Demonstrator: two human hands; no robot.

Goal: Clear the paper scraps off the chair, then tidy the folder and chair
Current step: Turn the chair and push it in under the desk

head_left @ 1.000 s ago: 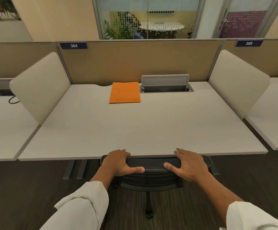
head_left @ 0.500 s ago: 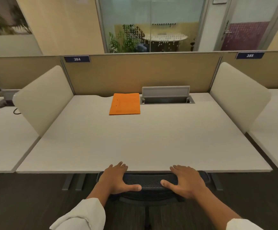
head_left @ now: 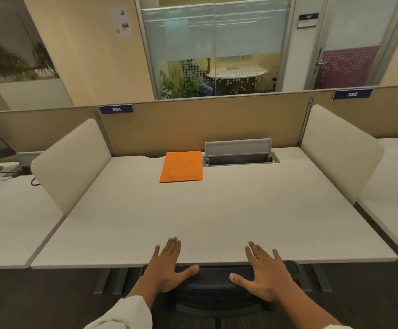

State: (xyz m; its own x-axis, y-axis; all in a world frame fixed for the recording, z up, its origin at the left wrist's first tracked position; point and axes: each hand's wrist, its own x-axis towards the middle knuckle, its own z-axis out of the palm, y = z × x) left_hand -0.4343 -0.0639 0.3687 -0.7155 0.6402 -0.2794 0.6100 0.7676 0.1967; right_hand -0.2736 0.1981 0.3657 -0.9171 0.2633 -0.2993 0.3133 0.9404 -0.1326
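Chair tucked under table, hands above its backrest

Left hand (head_left: 167, 269) and right hand (head_left: 265, 273): fingers straight and spread, over the black mesh chair (head_left: 214, 279) back at the table (head_left: 217, 210) near edge. Orange folder (head_left: 181, 166): flat, closed, at the table's far side.

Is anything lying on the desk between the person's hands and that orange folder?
Nothing visible. The left hand and right hand are spread over the chair back at the desk's near edge. The folder lies flat at the far side, beside the open cable hatch, with only bare desktop between.
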